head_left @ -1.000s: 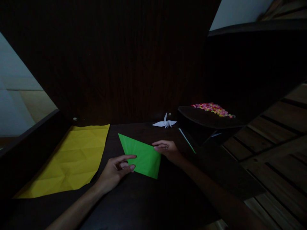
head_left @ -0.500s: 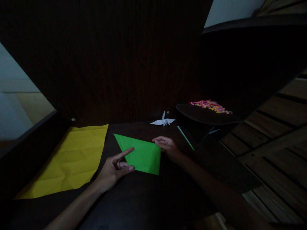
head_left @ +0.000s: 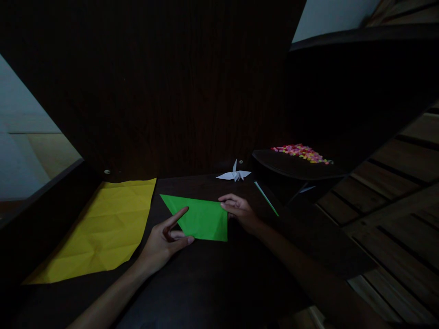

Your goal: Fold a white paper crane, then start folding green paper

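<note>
A folded sheet of green paper [head_left: 206, 219] is held between my two hands above the dark desk. My left hand [head_left: 163, 242] grips its left and lower edge, the thumb at the bottom edge and the index finger stretched over the front. At the upper right corner, my right hand [head_left: 238, 211] pinches the sheet between thumb and fingers; some of those fingertips are behind it. A pointed flap sticks out at the paper's upper left. To the left lies a creased yellow sheet [head_left: 109, 228], near my left hand but apart from it.
A white paper crane [head_left: 235, 175] stands at the back against the dark panel. Right of it lies a thin green-and-white strip [head_left: 266, 198]. Small pink, red and yellow pieces [head_left: 302, 152] are heaped on a rounded dark shelf [head_left: 284, 167]. Wooden slats [head_left: 394, 201] show at the right.
The green paper has tilted a little, its lower right corner rising and its upper left point dipping slightly. Both hands keep their hold on it.
</note>
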The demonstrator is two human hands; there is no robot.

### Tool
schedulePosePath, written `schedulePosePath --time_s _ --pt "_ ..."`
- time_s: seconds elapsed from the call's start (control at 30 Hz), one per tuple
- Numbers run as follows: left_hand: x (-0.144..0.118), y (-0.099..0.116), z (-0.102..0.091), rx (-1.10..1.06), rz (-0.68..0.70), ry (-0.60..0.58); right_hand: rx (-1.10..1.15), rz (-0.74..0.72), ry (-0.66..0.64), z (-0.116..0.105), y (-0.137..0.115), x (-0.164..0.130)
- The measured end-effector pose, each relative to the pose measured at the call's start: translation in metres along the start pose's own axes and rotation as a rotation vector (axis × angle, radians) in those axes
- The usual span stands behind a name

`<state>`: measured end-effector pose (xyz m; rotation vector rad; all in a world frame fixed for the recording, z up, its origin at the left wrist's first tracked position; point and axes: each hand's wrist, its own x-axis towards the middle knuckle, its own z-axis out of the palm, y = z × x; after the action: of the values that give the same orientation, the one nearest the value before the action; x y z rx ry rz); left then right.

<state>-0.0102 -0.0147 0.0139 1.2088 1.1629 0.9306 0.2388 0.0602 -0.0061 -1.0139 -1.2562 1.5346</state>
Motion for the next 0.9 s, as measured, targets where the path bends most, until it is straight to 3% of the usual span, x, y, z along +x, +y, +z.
schedulePosePath --time_s 0.27,0.33,0.47,0.57,0.73,0.9 --pt "-0.003 0.003 0.005 0.256 0.128 0.011 -0.06 -0.004 -0.024 -0.006 0.0 0.001" --pt "-0.004 0.001 0.0 0.405 0.222 0.025 -0.099 -0.017 -0.02 -0.008 0.0 0.002" --pt "-0.002 -0.002 -0.012 0.729 0.565 0.192 -0.193 -0.003 -0.059 -0.014 0.0 0.004" --pt "0.004 -0.005 -0.018 0.865 0.692 0.148 -0.328 -0.026 -0.083 -0.016 0.002 0.004" --pt "0.01 -0.015 -0.022 1.067 0.724 0.062 -0.689 -0.332 -0.004 -0.015 0.006 -0.001" --pt "0.009 -0.018 -0.02 1.083 0.689 0.045 -0.772 -0.528 0.053 -0.008 -0.003 -0.007"
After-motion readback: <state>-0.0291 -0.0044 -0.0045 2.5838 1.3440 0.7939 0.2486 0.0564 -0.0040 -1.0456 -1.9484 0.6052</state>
